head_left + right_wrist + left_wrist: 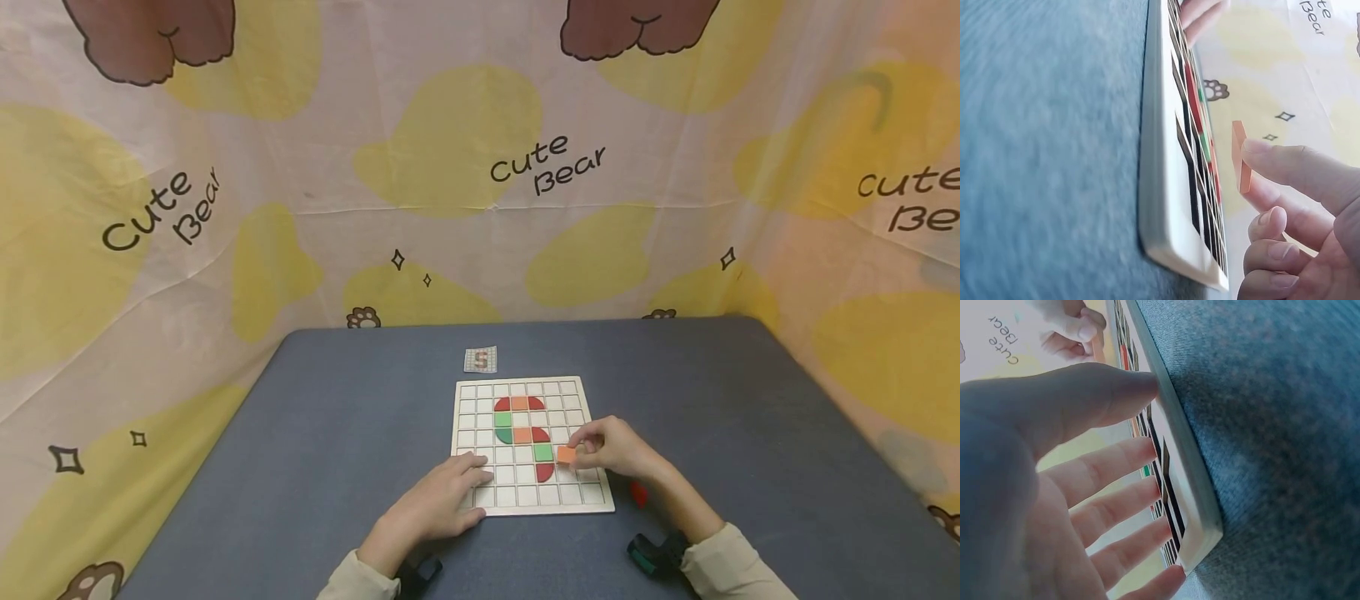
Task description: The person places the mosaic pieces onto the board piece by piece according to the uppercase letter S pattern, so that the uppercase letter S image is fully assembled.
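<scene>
A white grid board (510, 497) lies on the dark table, with red, green and orange tiles set in some of its cells in an S-like shape. My right hand (618, 448) pinches an orange square tile (566, 455) between thumb and index finger, above the board's right side. In the right wrist view that tile (1241, 157) is tilted and apart from the board. My left hand (448, 496) rests on the board's lower left corner with fingers spread and nothing gripped. The left wrist view shows its fingertips along the board's edge.
A small pattern card (481, 360) with an S design lies behind the board. A red piece (639, 493) sits on the table (360, 400) under the right forearm. Dark wrist devices (656, 555) are near both sleeves. A patterned curtain (450, 167) hangs behind.
</scene>
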Demonstrator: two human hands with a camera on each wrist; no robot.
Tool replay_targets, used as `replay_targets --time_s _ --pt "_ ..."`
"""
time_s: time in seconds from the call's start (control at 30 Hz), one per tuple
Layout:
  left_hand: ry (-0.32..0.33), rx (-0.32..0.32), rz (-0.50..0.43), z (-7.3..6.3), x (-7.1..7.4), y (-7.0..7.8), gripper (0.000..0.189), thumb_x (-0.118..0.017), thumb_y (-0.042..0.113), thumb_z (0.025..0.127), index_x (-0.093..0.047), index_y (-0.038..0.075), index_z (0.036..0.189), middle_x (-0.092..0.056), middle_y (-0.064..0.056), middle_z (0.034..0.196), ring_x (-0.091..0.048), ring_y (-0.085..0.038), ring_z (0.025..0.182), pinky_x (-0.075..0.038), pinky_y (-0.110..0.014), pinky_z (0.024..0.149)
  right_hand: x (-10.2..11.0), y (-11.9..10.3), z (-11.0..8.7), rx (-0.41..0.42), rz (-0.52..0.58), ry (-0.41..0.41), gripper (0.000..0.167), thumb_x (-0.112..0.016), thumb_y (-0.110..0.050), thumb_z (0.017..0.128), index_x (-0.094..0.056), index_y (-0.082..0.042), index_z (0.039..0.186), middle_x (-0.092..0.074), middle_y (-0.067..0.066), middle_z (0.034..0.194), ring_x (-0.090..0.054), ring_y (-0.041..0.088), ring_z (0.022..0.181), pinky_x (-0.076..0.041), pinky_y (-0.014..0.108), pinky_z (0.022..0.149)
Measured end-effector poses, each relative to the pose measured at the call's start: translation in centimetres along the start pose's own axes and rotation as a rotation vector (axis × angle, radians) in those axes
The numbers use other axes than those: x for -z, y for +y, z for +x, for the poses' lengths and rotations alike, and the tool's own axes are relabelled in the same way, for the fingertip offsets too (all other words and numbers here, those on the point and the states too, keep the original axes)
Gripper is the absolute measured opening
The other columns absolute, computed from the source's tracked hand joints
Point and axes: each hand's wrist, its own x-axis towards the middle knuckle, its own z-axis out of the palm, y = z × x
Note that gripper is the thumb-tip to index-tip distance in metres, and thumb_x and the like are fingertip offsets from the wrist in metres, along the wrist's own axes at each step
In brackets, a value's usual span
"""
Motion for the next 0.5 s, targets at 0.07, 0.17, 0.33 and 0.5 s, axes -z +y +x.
replay_targets --time_s 0.07,0.17,0.33,0.5 --pt "-0.002 0.001 0.000 0.0 0.0 0.0 0.042 -0.070 0.027 0.084 -0.064 0.012 0.123 -0.057 -0.007 0.135 -0.053 -0.027 0.129 -0.046 -0.042 0.108 -0.2 -0.1 0.0 0.010 0.006 -0.002 0.023 -0.080 -0.013 0.074 -0.073 0.001 0.090 -0.045 -0.007 0.063 -0.038 -0.001 0.056 -0.032 0.015 0.049" --pt "-0.004 0.004 -0.002 0.0 0.0 0.0 0.041 -0.070 0.027 0.084 -0.064 0.012 0.123 -0.057 -0.007 0.135 -0.053 -0.027 0.129 -0.046 -0.042 0.108 -0.5 -0.3 0.1 0.022 0.008 -0.005 0.023 -0.080 -0.014 0.074 -0.073 0.001 0.091 -0.046 -0.006 0.063 -0.039 -0.001 0.057 -0.034 0.015 0.051" --pt "0.000 0.002 -0.001 0.0 -0.1 -0.1 0.041 -0.070 0.026 0.084 -0.064 0.011 0.122 -0.057 -0.007 0.135 -0.053 -0.027 0.129 -0.046 -0.042 0.108 -0.8 -0.5 0.2 0.009 0.008 -0.009 0.022 -0.079 -0.014 0.075 -0.073 0.000 0.091 -0.045 -0.006 0.063 -0.040 0.000 0.058 -0.034 0.015 0.052" --pt "-0.017 0.013 -0.009 0.1 0.0 -0.1 0.042 -0.069 0.027 0.085 -0.064 0.012 0.124 -0.056 -0.007 0.137 -0.052 -0.027 0.130 -0.046 -0.042 0.109 -1.2 -0.7 0.5 -0.006 0.003 -0.012 0.022 -0.079 -0.014 0.075 -0.074 0.000 0.091 -0.045 -0.005 0.063 -0.041 0.001 0.059 -0.034 0.016 0.053"
